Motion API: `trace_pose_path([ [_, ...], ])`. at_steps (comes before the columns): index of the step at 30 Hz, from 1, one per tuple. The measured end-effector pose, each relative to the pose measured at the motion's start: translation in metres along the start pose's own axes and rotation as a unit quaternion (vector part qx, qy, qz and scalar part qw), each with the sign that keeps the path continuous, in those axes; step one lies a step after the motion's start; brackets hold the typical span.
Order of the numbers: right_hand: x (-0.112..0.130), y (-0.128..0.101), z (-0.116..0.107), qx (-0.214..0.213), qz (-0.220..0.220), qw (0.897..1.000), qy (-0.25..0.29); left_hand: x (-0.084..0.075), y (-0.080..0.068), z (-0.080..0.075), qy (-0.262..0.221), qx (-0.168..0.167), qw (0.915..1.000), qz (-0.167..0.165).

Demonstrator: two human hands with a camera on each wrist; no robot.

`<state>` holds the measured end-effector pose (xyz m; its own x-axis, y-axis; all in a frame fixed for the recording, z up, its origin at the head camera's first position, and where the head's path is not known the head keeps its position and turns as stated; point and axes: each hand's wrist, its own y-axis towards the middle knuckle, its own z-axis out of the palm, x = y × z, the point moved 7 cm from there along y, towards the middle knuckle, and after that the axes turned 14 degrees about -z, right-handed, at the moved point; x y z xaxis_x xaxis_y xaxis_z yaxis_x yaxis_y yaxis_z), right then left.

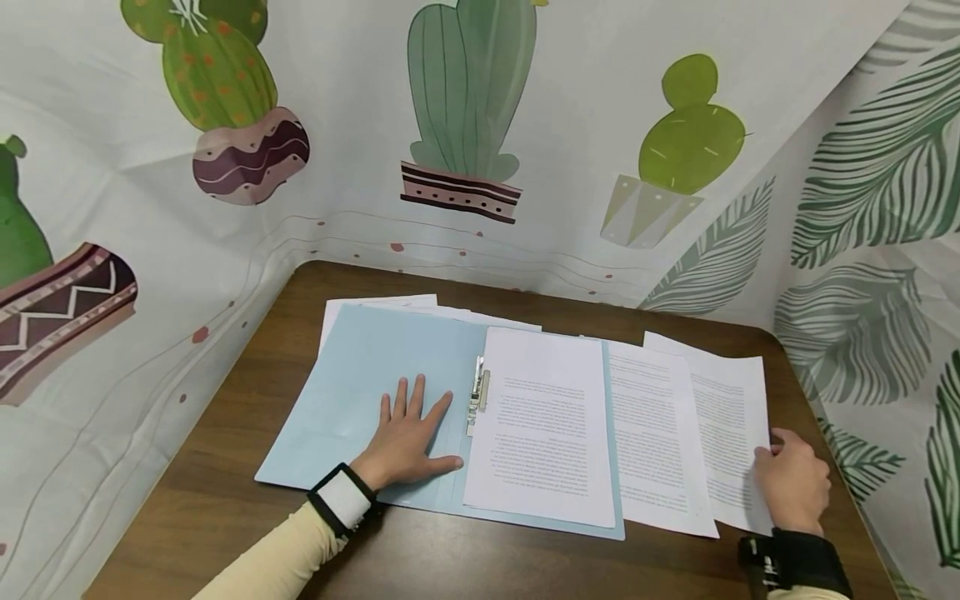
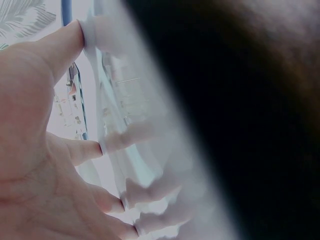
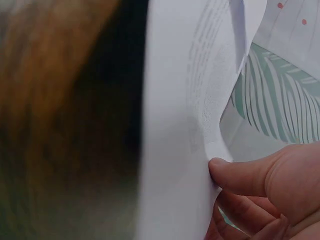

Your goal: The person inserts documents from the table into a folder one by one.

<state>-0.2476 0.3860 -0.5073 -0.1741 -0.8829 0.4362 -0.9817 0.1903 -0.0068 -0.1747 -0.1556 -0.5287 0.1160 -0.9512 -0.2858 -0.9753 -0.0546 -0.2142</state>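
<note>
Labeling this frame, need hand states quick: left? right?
Left hand: open, fingers spread flat, pressing on the blue folder.
Right hand: pinching the edge of the rightmost printed sheet.

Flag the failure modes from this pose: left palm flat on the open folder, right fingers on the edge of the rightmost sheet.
1. The right hand pinches only the edge of the rightmost printed sheet; it already bows in the right wrist view and may crease.
2. That sheet overlaps the middle sheet, which could get dragged along.
3. The left hand pins only the blue folder cover; the page by the metal clip lies free.
</note>
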Motion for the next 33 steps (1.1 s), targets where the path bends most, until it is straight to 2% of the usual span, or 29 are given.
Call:
trace_pose_path([
  [13,0.005,0.001,-0.036,-0.116,-0.016,0.993,-0.004,0.0,0.001,0.0,0.001,0.004,1.0,-0.001],
  [23,0.011,-0.001,-0.063,-0.168,-0.03,0.985,0.012,-0.001,0.001,0.0,-0.004,0.003,1.0,-0.001],
  [28,0.016,-0.005,-0.082,-0.208,-0.045,0.977,0.006,-0.001,0.001,0.001,-0.002,0.003,1.0,0.0],
  [33,0.028,-0.011,-0.1,-0.257,-0.07,0.964,0.006,-0.001,0.001,0.0,-0.005,0.0,1.0,0.001],
])
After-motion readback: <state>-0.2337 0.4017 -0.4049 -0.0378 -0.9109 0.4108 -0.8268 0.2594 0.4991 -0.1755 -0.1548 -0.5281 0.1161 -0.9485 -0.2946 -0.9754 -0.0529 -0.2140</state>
